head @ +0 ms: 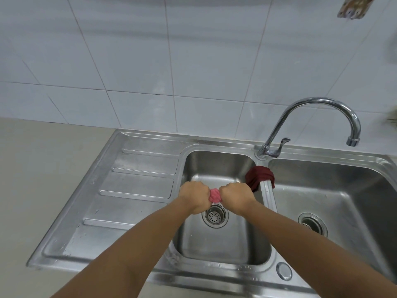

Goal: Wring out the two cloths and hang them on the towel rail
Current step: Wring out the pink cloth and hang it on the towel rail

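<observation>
A pink cloth is twisted tight between my two fists above the left sink basin, over its drain. My left hand grips one end and my right hand grips the other; only a short pink stretch shows between them. A dark red cloth lies bunched over the divider between the two basins, just beyond my right hand. No towel rail shows in this view.
The steel sink has a ribbed draining board on the left and a second basin on the right. A curved chrome tap arches over the right basin. A patterned object hangs at the top right against the tiled wall.
</observation>
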Available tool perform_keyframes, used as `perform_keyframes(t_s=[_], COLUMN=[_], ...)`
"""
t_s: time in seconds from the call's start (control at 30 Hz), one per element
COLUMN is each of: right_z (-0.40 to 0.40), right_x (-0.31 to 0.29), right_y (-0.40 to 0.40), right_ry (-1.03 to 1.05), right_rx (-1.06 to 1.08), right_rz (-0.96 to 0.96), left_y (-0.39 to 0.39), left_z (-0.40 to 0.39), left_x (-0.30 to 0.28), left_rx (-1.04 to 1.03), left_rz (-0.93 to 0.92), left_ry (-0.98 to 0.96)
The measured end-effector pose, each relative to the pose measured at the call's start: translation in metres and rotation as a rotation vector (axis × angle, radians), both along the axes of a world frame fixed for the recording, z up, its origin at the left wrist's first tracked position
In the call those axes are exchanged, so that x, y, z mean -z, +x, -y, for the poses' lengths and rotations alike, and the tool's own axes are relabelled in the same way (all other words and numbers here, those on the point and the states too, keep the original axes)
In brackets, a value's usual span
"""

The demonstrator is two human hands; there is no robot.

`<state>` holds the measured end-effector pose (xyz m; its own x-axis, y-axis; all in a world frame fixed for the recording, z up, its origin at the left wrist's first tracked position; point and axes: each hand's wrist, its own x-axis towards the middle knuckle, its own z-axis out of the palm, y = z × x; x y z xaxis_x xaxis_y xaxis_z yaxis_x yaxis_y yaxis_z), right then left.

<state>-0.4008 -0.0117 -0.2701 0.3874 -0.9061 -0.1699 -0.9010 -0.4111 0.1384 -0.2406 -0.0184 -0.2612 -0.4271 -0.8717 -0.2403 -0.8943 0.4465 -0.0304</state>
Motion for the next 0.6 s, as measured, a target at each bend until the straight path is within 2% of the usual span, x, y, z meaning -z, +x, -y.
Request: perform_keyframes(t_s=[0.13,0.23,0.37,0.43,0.53,0.6], right_z=[0.001,0.0,-0.004,-0.008,-0.013,-0.015], right_x=[0.002,0.001,-0.007,-0.015,-0.024,-0.03], right_y=[0.0,0.0,-0.007,-0.01,-0.014,-0.015], right_ry=[-0.031,0.108,0.42,0.501,0.462,0.401], right_rx=[0.019,0.135,0.325,0.452,0.63,0.689], right_rz=[0.048,0.197,0.602,0.812,1.032,1.146], left_y=[0.003,0.003,0.005,0.012,0.019,0.02], left_z=[0.005,0.007,0.006,0.005,0.002,-0.001], left_x=[-0.001,0.002,0.005,0.006,0.005,0.004], left_rx=[0.028,-0.05,-0.16,-0.17,-0.113,-0.083], left_rz=[0.01,-0.058,-0.229,-0.312,-0.38,-0.44], left_ry=[-0.001,0.032,0.137,0.206,0.308,0.278])
